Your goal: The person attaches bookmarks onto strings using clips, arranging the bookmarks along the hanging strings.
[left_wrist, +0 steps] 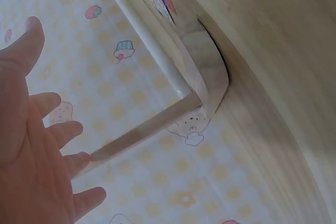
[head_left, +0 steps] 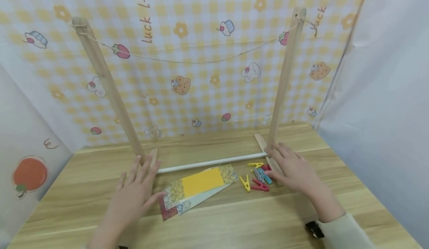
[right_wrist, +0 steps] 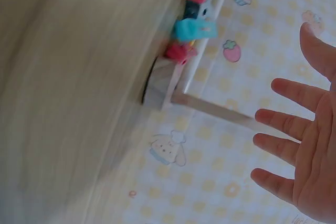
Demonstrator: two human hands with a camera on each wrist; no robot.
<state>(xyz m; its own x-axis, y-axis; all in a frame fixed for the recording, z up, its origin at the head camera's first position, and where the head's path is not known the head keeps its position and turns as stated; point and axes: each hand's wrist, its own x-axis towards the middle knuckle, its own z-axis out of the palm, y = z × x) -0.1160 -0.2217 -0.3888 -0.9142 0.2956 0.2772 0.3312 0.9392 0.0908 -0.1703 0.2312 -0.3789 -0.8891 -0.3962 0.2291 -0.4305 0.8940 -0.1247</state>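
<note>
In the head view a wooden stand has a left post (head_left: 110,85), a right post (head_left: 285,81), a white rod (head_left: 207,163) low between them and a thin string (head_left: 194,62) sagging across the top. My left hand (head_left: 132,193) is spread near the left post's foot, fingers extended. At the right post's foot is my right hand (head_left: 295,169), also spread. Both palms look bare in the wrist views; whether they touch the stand, I cannot tell. Overlapping patterned cloth or paper strips (head_left: 202,182), yellow uppermost, lie between the hands. Small clothespins (head_left: 260,185) lie beside my right thumb.
The stand is on a wood-grain table (head_left: 241,223). Behind it hangs a yellow-checked cloth (head_left: 201,104) with cartoon prints. Pale sheets flank the table, the right sheet (head_left: 378,92) close to its edge. The stand's flat feet, such as the left foot (left_wrist: 206,59), rest on the tabletop.
</note>
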